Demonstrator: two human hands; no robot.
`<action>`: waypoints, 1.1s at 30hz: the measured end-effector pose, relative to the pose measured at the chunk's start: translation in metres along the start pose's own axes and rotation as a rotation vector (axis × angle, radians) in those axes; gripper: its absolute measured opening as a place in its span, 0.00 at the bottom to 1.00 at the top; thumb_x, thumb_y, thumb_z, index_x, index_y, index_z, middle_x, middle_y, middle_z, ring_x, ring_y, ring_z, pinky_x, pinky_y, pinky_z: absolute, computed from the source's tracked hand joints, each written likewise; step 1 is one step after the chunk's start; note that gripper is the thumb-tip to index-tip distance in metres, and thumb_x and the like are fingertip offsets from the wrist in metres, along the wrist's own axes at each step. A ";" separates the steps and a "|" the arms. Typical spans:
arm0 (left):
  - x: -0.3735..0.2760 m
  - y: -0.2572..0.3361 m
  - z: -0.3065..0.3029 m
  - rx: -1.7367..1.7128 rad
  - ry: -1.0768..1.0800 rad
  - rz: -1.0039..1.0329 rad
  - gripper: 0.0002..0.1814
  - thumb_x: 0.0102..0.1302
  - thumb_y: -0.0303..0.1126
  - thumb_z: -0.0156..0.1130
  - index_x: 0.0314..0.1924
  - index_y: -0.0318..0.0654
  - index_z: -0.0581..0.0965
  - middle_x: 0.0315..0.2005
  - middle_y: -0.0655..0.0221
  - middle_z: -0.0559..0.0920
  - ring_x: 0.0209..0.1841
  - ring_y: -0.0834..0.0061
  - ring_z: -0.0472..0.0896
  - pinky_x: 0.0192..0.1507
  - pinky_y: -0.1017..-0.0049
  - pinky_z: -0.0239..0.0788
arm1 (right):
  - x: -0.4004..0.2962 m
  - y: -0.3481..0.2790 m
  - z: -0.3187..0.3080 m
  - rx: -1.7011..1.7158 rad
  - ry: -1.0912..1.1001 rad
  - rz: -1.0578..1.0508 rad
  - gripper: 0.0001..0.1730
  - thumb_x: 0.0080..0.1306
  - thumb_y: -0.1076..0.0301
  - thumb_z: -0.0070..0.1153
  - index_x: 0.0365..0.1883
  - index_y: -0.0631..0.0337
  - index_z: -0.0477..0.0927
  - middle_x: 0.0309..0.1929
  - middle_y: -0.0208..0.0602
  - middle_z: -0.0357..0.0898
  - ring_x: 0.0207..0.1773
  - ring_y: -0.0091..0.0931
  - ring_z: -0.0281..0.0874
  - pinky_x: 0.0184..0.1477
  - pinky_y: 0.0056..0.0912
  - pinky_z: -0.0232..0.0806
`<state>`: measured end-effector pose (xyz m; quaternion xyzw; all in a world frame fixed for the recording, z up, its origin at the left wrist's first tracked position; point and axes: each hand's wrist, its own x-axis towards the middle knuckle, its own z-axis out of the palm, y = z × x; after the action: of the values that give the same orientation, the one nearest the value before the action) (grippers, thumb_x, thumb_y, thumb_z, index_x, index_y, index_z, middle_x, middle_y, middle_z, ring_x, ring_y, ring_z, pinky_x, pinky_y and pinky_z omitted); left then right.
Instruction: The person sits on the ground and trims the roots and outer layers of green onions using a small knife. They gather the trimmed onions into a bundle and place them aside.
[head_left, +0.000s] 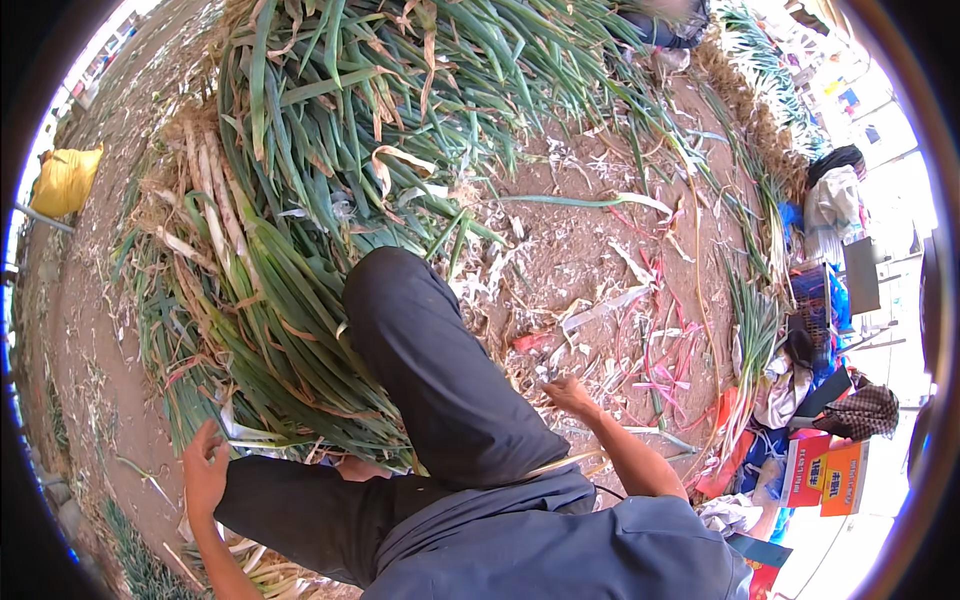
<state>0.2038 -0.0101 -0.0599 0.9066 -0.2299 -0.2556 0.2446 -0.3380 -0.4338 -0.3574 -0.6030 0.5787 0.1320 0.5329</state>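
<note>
Beside my left knee is my left hand (204, 465), fingers loosely bent and apart, with nothing seen in it. A pale leaf (244, 433) lies near its fingertips. My right hand (574, 397) is curled above the littered soil, to the right of my raised right knee; whether its fingers pinch anything is unclear. Ahead of my legs lies a bunch of long green onions (292, 300), its white stalks and roots towards the upper left. A bigger heap of green onion leaves (360, 127) rises behind it.
Dry peelings and pink plastic string (660, 360) litter the soil. More green onions (754, 322) lie at right, near cloths, a plastic crate (814, 296) and a printed carton (825, 476). Someone's clothed body (667, 26) shows at the top. A yellow bag (66, 178) is far left.
</note>
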 end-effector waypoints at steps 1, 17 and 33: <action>-0.008 0.005 0.000 -0.021 -0.022 -0.002 0.31 0.69 0.24 0.61 0.72 0.27 0.69 0.63 0.51 0.81 0.58 0.62 0.83 0.61 0.66 0.73 | -0.003 -0.013 0.010 0.129 -0.087 0.030 0.25 0.71 0.51 0.62 0.48 0.69 0.87 0.36 0.43 0.89 0.38 0.28 0.89 0.43 0.35 0.80; -0.008 -0.016 0.368 0.129 -0.677 0.131 0.39 0.64 0.61 0.66 0.50 0.23 0.82 0.40 0.40 0.87 0.46 0.43 0.86 0.51 0.49 0.75 | -0.231 -0.338 0.015 -0.029 0.188 -1.179 0.11 0.71 0.84 0.53 0.49 0.70 0.83 0.39 0.42 0.85 0.40 0.28 0.86 0.43 0.28 0.77; -0.087 0.084 0.214 -0.252 -0.586 0.248 0.14 0.58 0.35 0.58 0.30 0.26 0.77 0.25 0.43 0.80 0.31 0.43 0.81 0.36 0.51 0.70 | -0.020 -0.221 0.222 -0.713 -0.594 -0.444 0.25 0.58 0.52 0.64 0.25 0.72 0.86 0.24 0.56 0.85 0.31 0.45 0.89 0.37 0.47 0.80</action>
<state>-0.0108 -0.0980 -0.1425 0.7223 -0.3656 -0.4999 0.3077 -0.0565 -0.2982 -0.3215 -0.7920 0.1792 0.3704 0.4509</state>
